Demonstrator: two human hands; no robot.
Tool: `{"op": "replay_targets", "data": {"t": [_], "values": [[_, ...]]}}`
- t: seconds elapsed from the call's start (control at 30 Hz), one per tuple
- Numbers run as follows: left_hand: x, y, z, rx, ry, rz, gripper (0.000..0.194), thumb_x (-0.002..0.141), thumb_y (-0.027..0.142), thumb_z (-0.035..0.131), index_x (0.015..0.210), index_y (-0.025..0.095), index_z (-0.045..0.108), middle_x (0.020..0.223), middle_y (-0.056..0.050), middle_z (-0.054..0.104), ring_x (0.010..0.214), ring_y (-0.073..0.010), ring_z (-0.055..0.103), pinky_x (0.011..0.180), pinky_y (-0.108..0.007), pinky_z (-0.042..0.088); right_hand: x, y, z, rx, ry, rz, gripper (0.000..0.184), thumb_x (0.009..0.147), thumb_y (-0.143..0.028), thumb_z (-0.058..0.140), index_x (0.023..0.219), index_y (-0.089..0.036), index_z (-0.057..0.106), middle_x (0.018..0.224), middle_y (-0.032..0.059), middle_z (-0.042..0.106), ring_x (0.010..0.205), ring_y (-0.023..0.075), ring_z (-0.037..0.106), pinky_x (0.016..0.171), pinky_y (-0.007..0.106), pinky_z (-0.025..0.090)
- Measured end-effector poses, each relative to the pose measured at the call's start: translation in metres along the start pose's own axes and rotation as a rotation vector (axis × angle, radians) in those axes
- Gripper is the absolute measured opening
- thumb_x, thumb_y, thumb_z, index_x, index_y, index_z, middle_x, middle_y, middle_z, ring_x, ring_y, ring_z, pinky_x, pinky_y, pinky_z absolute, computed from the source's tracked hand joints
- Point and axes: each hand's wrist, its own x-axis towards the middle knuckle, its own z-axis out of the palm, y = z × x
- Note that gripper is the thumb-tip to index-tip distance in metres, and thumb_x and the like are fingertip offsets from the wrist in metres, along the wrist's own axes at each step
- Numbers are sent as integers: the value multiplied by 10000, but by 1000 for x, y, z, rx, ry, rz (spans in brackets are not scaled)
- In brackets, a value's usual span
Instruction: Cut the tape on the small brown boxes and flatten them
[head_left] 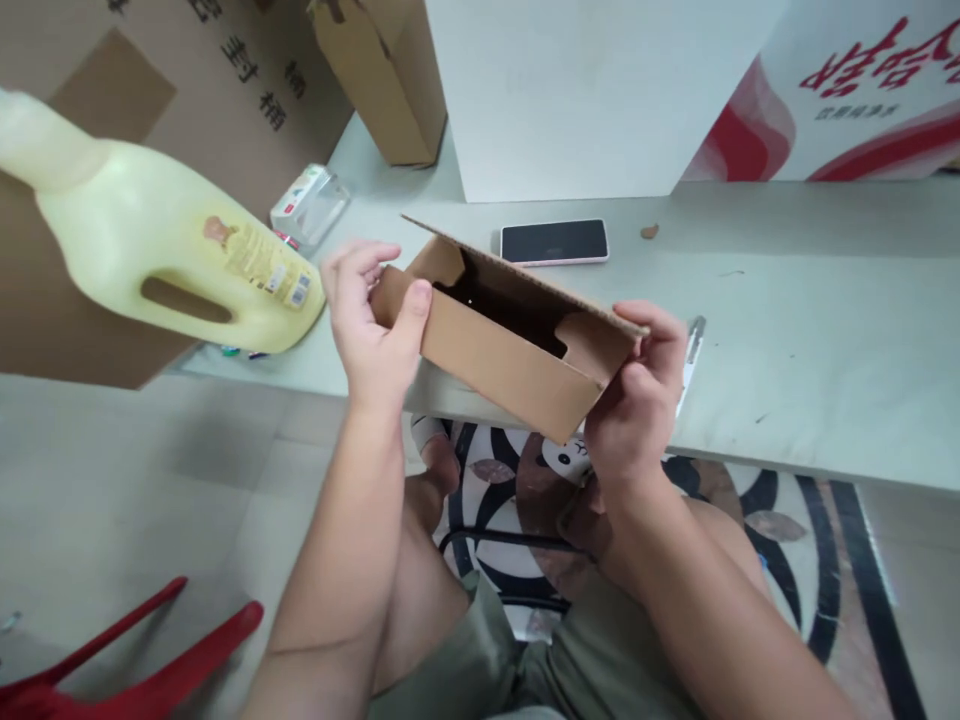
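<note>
Between my two hands is a small brown cardboard box, tilted, with its lid flap raised and its top open. Side tabs are folded partly over the opening, and the inside is dark. My left hand grips the left end, thumb on the front wall and fingers round the far side. At the opposite end my right hand holds the corner, its fingers curled by the edge of the flap. Behind the box a phone lies face up on the pale table.
A large yellow detergent bottle stands at the left, near a clear plastic package. Along the back are a tall brown box, a white box and a red-and-white carton. Red chair legs show at lower left.
</note>
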Motion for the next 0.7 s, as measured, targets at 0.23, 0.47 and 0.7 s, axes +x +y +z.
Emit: {"op": "replay_targets", "data": {"t": [0.23,0.47,0.7], "values": [[-6,5,2,91,-39,33,186,978,355,598,1099,278,716,1306,-66,633,1334,-280,571,1186,-500,432,-3,0,6,-89,84,-41,249,999,-332,399,901,-264,616,1131,98,515,1329,330,487,1128,607,393],[-9,0,4,89,-57,152,261,947,303,582,1070,293,812,1153,-35,791,1227,-271,644,1158,-509,443,-7,4,-2,-71,37,15,396,1014,-423,285,1134,-275,633,1291,119,542,1322,322,559,1102,581,467],[6,-25,-2,-151,112,114,289,912,210,555,982,202,835,1067,-46,829,1080,-225,734,1082,-439,511,-4,18,-7,126,183,546,469,897,-408,462,1353,-300,482,1460,109,552,1379,279,552,1135,533,457]]}}
